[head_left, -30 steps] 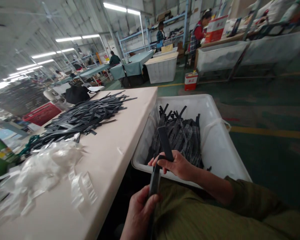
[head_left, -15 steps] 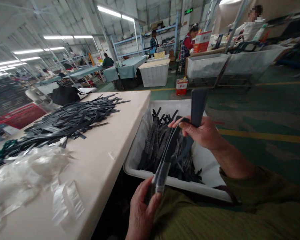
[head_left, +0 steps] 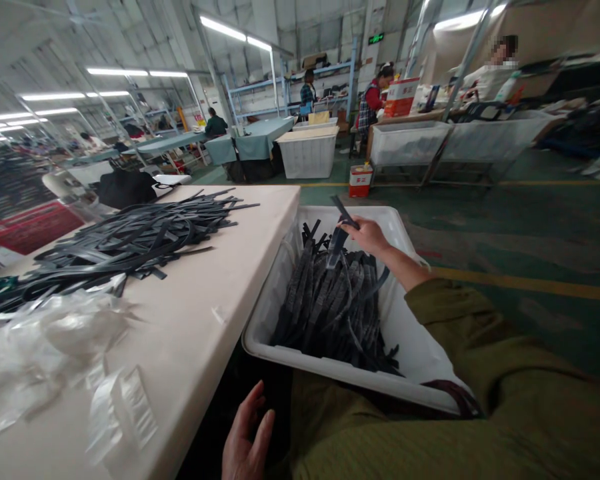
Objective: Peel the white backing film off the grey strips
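Observation:
My right hand (head_left: 367, 235) is closed on a dark strap (head_left: 337, 245) above the far part of a white plastic bin (head_left: 405, 365). One end of the strap sticks up past my fingers, and a clear band shows near its lower part. Beneath it, many dark straps (head_left: 325, 307) lie in a heap, several with clear wrapping around them. At the lower middle, beside the table edge, my left hand (head_left: 250, 430) holds nothing, its thumb and fingers apart.
A pale table (head_left: 215, 287) on the left bears a pile of loose dark straps (head_left: 145, 230) and crumpled clear plastic (head_left: 45, 340). A red and white can (head_left: 360, 181) stands on the floor beyond the bin. Co-workers are at tables farther back.
My left hand has let go of the strap and drawn back down and left. My right hand has carried the strap forward and left, over the bin.

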Demonstrator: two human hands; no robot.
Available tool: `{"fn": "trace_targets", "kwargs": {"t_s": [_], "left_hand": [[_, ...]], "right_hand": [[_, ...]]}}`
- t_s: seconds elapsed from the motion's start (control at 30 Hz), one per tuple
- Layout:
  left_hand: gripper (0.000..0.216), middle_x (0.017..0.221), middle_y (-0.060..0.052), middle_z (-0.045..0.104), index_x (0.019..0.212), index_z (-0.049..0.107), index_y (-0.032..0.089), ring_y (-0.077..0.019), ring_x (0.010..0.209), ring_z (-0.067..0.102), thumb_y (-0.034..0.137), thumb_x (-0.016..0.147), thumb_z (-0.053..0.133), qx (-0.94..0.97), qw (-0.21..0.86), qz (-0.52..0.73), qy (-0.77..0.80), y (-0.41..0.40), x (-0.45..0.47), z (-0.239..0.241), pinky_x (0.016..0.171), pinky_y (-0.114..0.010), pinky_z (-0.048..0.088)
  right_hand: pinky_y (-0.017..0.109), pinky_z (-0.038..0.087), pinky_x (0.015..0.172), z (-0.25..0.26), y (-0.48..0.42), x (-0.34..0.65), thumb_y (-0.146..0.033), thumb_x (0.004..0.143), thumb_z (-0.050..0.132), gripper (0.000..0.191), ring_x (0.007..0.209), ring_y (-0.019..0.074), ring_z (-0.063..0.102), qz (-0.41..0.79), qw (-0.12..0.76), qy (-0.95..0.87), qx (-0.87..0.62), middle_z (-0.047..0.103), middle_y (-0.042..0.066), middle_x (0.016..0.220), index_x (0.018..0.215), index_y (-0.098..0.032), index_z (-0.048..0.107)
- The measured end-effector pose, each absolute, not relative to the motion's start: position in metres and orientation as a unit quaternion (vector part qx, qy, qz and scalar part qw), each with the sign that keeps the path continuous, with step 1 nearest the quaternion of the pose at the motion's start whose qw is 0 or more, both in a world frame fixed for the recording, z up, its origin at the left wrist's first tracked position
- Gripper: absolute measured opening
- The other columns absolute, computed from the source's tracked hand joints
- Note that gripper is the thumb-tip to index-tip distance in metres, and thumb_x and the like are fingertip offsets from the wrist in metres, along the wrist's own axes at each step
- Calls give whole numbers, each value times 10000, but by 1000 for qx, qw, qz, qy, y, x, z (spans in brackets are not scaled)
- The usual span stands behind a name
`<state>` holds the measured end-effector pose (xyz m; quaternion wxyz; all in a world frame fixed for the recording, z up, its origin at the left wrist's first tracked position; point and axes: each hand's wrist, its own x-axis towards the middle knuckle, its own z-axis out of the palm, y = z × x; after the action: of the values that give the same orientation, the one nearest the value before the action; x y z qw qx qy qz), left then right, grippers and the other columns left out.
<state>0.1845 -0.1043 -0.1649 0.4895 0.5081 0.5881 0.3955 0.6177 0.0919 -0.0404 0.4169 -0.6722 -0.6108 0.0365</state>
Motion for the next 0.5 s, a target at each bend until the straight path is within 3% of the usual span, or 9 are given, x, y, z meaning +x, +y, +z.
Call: {"fn": "trace_targets", "kwargs": {"t_s": [0.13, 0.33, 0.5], "left_hand": [[595, 1251, -106, 698, 1219, 660, 224, -316, 1164, 657, 605, 763, 666, 503, 471, 388, 612, -105, 171, -185, 1001, -414, 526], [604, 1270, -118, 695, 1218, 655, 230, -334, 1155, 661, 618, 756, 664, 496, 484, 391, 606, -106, 162, -208, 995, -443, 530], [646, 1278, -138, 688, 1219, 652, 220, -335, 1119, 679, 654, 741, 661, 496, 505, 386, 592, -109, 164, -219, 987, -451, 531]], "right_hand": [[411, 473, 1046, -93, 94, 602, -298, 947, 605, 217, 1221, 293, 619, 69, 350, -640, -681, 645, 121, 1368, 1023, -175, 766], [367, 486, 1043, -150, 59, 552, -238, 948, 624, 178, 1202, 244, 643, 149, 248, -726, -624, 681, 98, 1322, 1047, -193, 765], [415, 525, 996, -186, 24, 506, -208, 937, 673, 119, 1154, 227, 668, 203, 167, -773, -577, 718, 87, 1252, 1025, -174, 747]]}}
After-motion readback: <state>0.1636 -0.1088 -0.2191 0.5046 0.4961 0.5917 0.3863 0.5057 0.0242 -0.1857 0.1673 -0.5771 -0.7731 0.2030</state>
